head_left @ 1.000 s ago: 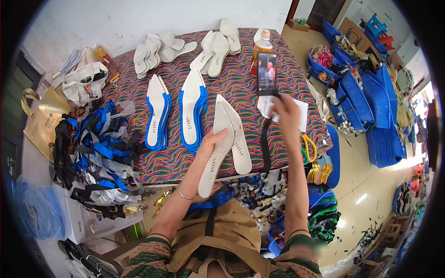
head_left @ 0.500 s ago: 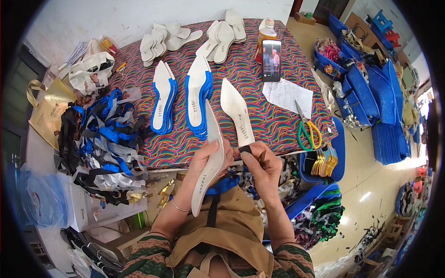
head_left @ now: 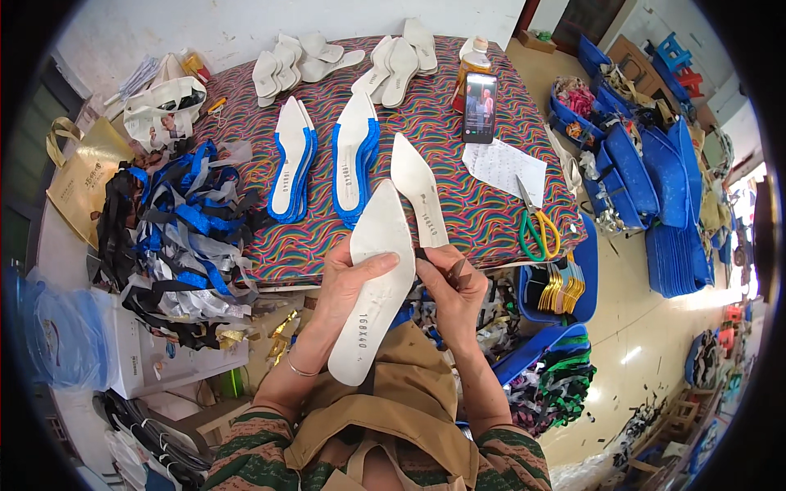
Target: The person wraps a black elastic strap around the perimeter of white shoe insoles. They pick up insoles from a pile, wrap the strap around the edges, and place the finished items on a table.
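A white pointed shoe insole (head_left: 372,307) is gripped in my left hand (head_left: 337,282), thumb across its upper face, broad side up and point away from me. At its right edge, my right hand (head_left: 458,303) pinches a dark narrow strip (head_left: 462,273); how much of the strip touches the edge is hidden. Just beyond lies another white insole (head_left: 419,192) on the table. To its left rest two stacks of insoles with blue-bound edges, one stack (head_left: 352,164) nearer my hands and another stack (head_left: 288,168) farther left.
Scissors (head_left: 537,231) with green and yellow handles lie on the patterned table (head_left: 246,98) by a paper sheet (head_left: 508,168). A phone (head_left: 479,108) leans against a bottle (head_left: 475,57). Plain insoles (head_left: 399,74) sit at the back. Tangled strips (head_left: 188,237) heap at left; blue bins (head_left: 671,180) stand right.
The insole in my left hand has turned from nearly edge-on to showing its broad face. My right hand has stayed close beside it, still pinching the dark strip.
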Action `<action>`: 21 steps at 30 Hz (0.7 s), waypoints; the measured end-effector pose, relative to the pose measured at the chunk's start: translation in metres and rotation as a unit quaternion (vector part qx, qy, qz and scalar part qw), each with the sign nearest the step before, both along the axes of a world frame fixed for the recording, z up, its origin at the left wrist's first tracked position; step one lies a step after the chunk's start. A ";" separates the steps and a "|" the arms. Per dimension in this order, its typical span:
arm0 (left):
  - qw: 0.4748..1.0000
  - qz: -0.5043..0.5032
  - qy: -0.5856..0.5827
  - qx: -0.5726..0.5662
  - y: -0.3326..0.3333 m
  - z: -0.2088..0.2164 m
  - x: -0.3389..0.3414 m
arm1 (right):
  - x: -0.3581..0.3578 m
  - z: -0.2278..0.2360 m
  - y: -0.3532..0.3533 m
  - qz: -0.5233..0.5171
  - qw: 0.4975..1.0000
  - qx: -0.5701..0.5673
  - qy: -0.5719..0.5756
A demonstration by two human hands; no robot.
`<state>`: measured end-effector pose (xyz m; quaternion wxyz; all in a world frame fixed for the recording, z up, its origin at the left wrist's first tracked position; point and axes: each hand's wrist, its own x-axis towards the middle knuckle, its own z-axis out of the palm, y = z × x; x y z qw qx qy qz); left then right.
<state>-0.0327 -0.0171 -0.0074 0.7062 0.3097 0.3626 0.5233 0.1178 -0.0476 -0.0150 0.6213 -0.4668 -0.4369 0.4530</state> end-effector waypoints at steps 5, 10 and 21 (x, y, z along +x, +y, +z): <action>1.000 -0.008 -0.015 -0.001 -0.001 0.001 -0.001 | -0.004 -0.004 -0.001 -0.001 0.999 -0.009 0.038; 1.000 -0.006 -0.015 0.003 -0.001 0.002 0.000 | -0.006 -0.013 -0.001 -0.026 0.992 -0.014 0.120; 1.000 -0.012 -0.003 0.006 0.002 0.000 0.000 | -0.005 -0.008 -0.002 -0.004 0.996 -0.033 0.083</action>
